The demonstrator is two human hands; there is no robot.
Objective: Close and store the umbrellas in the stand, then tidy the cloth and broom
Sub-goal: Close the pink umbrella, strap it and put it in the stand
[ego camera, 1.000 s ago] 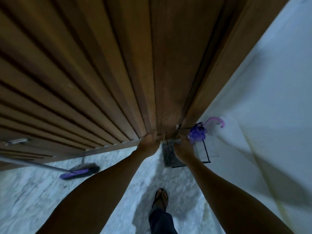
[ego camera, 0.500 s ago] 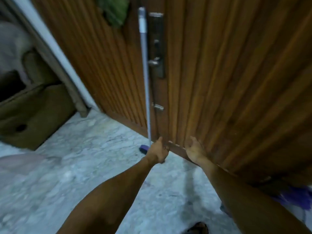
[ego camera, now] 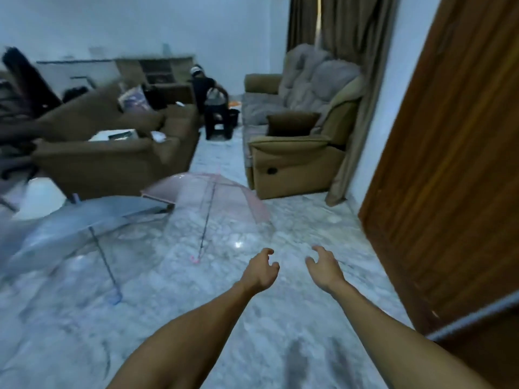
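Half a second ago both hands were pressed low against the wooden door, next to the leaning broom handle. Now the view has swung away from the door into the living room, and both hands are held out in the air over the marble floor [ego camera: 295, 327].

The left hand [ego camera: 259, 272] and right hand [ego camera: 323, 269] hover side by side, fingers loosely curled, holding nothing.

Using the wooden door [ego camera: 449, 178] on the right as the landmark: two open umbrellas lie on the floor well to its left. The pink umbrella [ego camera: 213, 197] is the nearer to the door, its clear canopy tipped on its side and its dark shaft running down to a pink hooked handle [ego camera: 194, 259] — the part closest to the left hand. Farther from the door lies the blue umbrella [ego camera: 84, 228], canopy also on the floor, its shaft ending in a blue hooked handle [ego camera: 116, 297]. A thin pale pole [ego camera: 471, 318], probably the broom's, slants across the door's lower edge.

Both umbrellas look light, with thin, flexible plastic canopies and slender ribs that could bend — best lifted by the stiff hooked handle, then closed by sliding the runner along the shaft. The stand is not in view.
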